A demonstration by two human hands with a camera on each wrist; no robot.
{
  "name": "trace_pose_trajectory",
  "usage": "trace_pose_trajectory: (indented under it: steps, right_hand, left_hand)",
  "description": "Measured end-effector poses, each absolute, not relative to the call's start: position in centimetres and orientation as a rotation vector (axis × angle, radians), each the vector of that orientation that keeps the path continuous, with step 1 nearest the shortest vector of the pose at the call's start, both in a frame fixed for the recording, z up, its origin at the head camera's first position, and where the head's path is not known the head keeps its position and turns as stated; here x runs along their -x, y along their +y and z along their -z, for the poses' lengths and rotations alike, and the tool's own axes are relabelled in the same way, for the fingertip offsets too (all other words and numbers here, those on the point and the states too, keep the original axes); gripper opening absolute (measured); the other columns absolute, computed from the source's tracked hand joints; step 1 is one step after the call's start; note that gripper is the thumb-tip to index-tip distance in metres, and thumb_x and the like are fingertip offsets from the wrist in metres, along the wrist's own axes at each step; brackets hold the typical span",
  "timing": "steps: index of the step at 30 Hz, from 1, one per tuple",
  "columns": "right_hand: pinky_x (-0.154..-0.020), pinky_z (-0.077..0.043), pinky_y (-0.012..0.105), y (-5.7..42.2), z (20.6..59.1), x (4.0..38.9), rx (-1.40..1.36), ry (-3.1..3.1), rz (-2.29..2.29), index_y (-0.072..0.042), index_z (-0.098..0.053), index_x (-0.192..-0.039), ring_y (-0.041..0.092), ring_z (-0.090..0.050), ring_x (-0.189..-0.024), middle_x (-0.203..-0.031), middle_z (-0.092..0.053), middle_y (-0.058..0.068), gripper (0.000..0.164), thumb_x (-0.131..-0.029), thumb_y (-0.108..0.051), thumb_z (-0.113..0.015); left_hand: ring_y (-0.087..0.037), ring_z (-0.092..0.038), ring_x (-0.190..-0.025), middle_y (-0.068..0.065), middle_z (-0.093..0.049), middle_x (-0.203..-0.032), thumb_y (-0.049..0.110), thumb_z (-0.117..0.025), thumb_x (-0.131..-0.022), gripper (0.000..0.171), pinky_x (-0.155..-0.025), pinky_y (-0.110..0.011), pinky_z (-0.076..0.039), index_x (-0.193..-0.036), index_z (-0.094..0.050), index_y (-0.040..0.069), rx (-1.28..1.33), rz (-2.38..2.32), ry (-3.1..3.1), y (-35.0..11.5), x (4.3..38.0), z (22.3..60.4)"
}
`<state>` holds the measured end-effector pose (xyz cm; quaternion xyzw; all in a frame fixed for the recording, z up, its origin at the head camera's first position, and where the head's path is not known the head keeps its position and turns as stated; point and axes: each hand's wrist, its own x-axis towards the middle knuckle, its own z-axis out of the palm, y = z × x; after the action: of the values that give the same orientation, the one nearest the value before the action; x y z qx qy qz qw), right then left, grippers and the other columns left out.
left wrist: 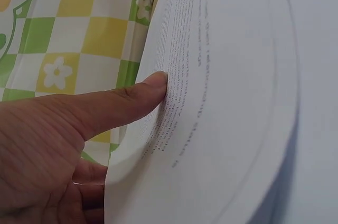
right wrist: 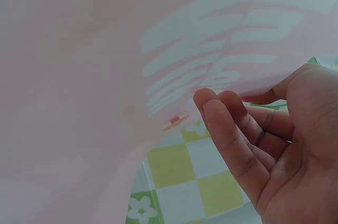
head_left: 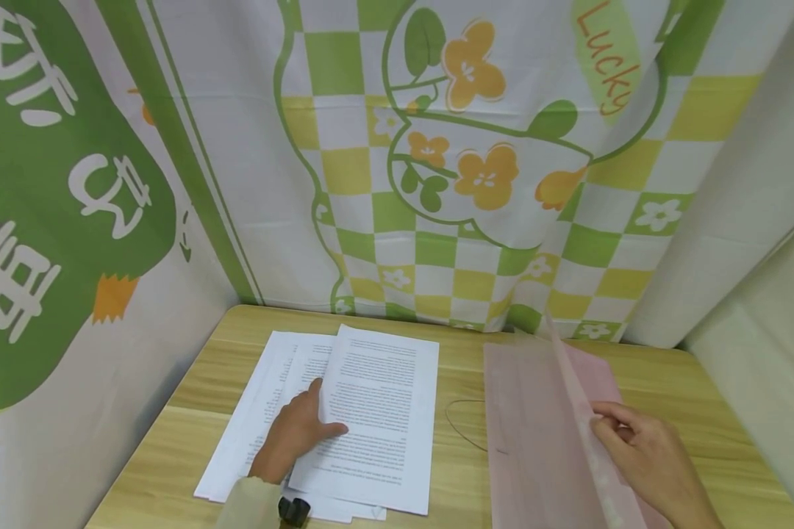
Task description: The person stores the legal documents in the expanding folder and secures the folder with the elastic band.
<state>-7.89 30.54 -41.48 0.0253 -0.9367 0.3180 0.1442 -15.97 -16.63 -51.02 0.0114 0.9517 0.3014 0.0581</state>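
Note:
My left hand [head_left: 294, 433] grips the left edge of a printed sheet [head_left: 377, 411]. In the left wrist view its thumb presses the printed face of the paper [left wrist: 227, 102], while the other fingers are partly hidden behind. The sheet bends near the thumb and overlaps more printed papers [head_left: 254, 419] lying to its left. On the right, my right hand [head_left: 658, 459] pinches the raised edge of a pink, slightly see-through folder [head_left: 529, 433]. The right wrist view shows thumb and fingertips at the edge of its cover [right wrist: 79, 102], which carries pale markings.
A thin cord [head_left: 456, 433] loops out on the wooden table [head_left: 179, 433] between papers and folder. Behind the table hangs a green-and-yellow checked curtain [head_left: 397, 250]. White fabric walls close in both sides. A dark watch [head_left: 294, 510] is on the left wrist.

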Motion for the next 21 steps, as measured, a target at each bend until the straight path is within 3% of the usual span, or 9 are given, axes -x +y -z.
trace_pose_trajectory:
  steps: [7, 13, 21]
  right_hand:
    - [-0.060, -0.045, 0.017, 30.6, 41.6, 7.9, -0.076, -2.695, -0.911, -0.003, -0.078, -0.111, 0.000, -0.060, -0.070, -0.084, -0.069, -0.005, 0.020, -0.097, -0.014, -0.068]
    - [-0.057, -0.046, 0.020, 30.6, 41.6, 7.9, -0.055, -2.708, -0.932, -0.003, -0.077, -0.113, 0.000, -0.059, -0.069, -0.084, -0.069, -0.004, 0.021, -0.098, -0.014, -0.067]
    - [-0.057, -0.044, 0.021, 30.6, 41.6, 8.0, -0.066, -2.716, -0.900, -0.003, -0.078, -0.113, 0.001, -0.057, -0.067, -0.083, -0.067, -0.006, 0.022, -0.097, -0.015, -0.067]
  left_hand:
    - [-0.035, -0.065, -0.100, -0.021, -0.062, -0.124, 0.031, -0.095, -0.072, 0.092, -0.083, -0.052, -0.053, -0.144, -0.050, -0.006, 0.015, -0.907, 2.890, -16.4, 15.9, 50.9]
    - [-0.027, -0.056, -0.079, -0.020, -0.051, -0.113, 0.030, -0.094, -0.075, 0.096, -0.071, -0.045, -0.052, -0.149, -0.044, -0.005, 0.029, -0.892, 2.910, -16.0, 15.7, 50.7]
    - [-0.031, -0.054, -0.092, -0.026, -0.052, -0.113, 0.023, -0.095, -0.074, 0.096, -0.082, -0.049, -0.050, -0.148, -0.042, -0.009, -0.003, -0.897, 2.967, -15.4, 15.3, 50.5]
